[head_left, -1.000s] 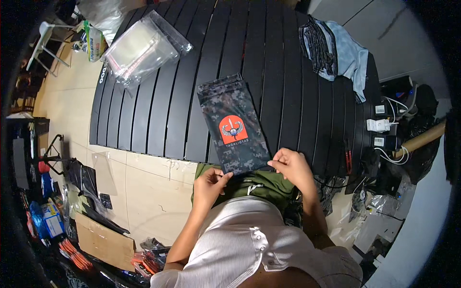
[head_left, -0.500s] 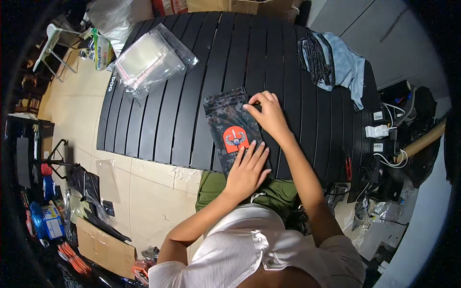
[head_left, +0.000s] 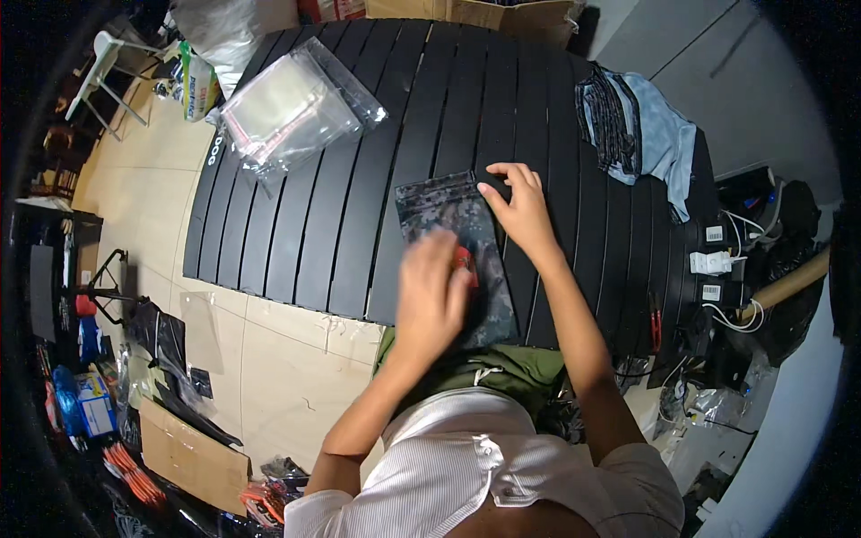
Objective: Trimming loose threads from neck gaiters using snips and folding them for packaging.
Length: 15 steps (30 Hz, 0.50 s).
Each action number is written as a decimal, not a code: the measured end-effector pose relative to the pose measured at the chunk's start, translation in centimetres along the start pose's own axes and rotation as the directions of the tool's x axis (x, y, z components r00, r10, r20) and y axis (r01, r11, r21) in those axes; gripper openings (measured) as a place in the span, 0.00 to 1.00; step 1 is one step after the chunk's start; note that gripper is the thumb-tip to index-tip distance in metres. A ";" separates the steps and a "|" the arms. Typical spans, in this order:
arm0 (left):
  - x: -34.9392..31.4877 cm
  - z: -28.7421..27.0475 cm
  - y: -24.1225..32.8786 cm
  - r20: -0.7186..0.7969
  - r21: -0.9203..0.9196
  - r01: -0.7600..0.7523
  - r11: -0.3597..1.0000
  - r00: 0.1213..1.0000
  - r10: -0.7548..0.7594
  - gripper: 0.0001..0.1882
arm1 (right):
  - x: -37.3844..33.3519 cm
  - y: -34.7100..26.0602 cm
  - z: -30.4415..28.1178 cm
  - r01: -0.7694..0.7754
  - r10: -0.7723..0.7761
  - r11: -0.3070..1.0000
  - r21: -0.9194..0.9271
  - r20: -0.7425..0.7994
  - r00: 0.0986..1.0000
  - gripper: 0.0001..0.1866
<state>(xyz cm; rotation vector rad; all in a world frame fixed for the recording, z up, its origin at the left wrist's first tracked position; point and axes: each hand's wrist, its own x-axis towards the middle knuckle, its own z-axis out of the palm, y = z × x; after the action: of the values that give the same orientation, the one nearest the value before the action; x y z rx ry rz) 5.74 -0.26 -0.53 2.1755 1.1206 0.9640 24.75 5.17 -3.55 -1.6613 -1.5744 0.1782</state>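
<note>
A flat pouch with a dark digital-camouflage print (head_left: 489, 309) lies slightly tilted on the black slatted table (head_left: 359, 224), its lower end by the near edge. The red emblem (head_left: 466, 266) on its front is mostly covered by my left hand (head_left: 429, 291). That hand is smeared by motion over the pouch's middle, so its fingers cannot be read and contact is unclear. At the pouch's upper right corner, my right hand (head_left: 520, 211) has curled fingers, with the thumb against the edge. Something dark shows between thumb and forefinger, seemingly the pouch's edge.
Clear plastic bags (head_left: 291, 112) are stacked at the table's far left. Folded blue denim (head_left: 650, 134) lies at the far right. Red-handled pliers or cutters (head_left: 655, 323) rest near the right edge, close to plugged-in white chargers (head_left: 713, 262). A cardboard sheet (head_left: 193, 453) is on the floor at left.
My left hand has lifted from lying flat on the pouch's lower part and swept left and up across it. My right hand stays at the upper corner. The whole view has shifted slightly.
</note>
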 end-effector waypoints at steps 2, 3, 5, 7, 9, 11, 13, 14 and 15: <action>2.2 -1.5 -2.9 -0.154 0.178 0.193 0.965 0.974 -0.167 0.23 | 0.6 0.2 0.5 -0.122 0.105 0.985 0.118 0.142 0.984 0.18; 2.7 -1.9 -5.1 -0.250 0.227 0.239 0.944 0.951 -0.181 0.23 | 1.0 -0.5 0.6 -0.172 0.138 0.974 0.150 0.213 0.967 0.19; 4.1 -2.2 -8.2 -0.145 0.037 0.391 0.920 0.913 -0.382 0.22 | 1.1 0.3 0.8 -0.107 0.083 0.991 0.076 0.269 0.960 0.23; 5.0 -1.5 -9.1 -0.138 0.071 0.353 0.933 0.930 -0.342 0.22 | 1.0 -0.1 0.6 -0.171 0.169 0.985 -0.022 0.317 0.933 0.22; 5.6 -1.1 -8.8 -0.109 0.130 0.380 0.916 0.924 -0.367 0.22 | 0.8 -0.7 0.2 -0.141 0.170 0.983 -0.118 0.289 0.942 0.21; 5.8 -1.3 -8.7 -0.030 0.117 0.414 0.903 0.910 -0.413 0.24 | 0.7 -1.4 0.1 -0.165 0.204 0.976 -0.145 0.327 0.923 0.21; 5.4 -1.5 -9.2 -0.070 0.159 0.366 0.917 0.931 -0.359 0.24 | 0.6 -1.9 0.3 -0.181 0.252 0.954 -0.239 0.317 0.914 0.21; 5.3 -1.8 -9.2 -0.050 0.119 0.383 0.916 0.924 -0.379 0.24 | 0.9 -2.3 0.3 -0.260 0.330 0.939 -0.225 0.380 0.864 0.21; 5.3 -1.9 -9.3 -0.025 0.079 0.399 0.914 0.917 -0.398 0.23 | 0.8 -2.3 0.5 -0.256 0.325 0.941 -0.220 0.380 0.866 0.21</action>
<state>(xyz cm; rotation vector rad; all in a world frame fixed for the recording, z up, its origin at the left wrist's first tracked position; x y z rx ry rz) 1.95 9.32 -3.90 1.8934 1.5568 0.7537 22.85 5.85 -2.03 -2.0920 -1.6621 0.6094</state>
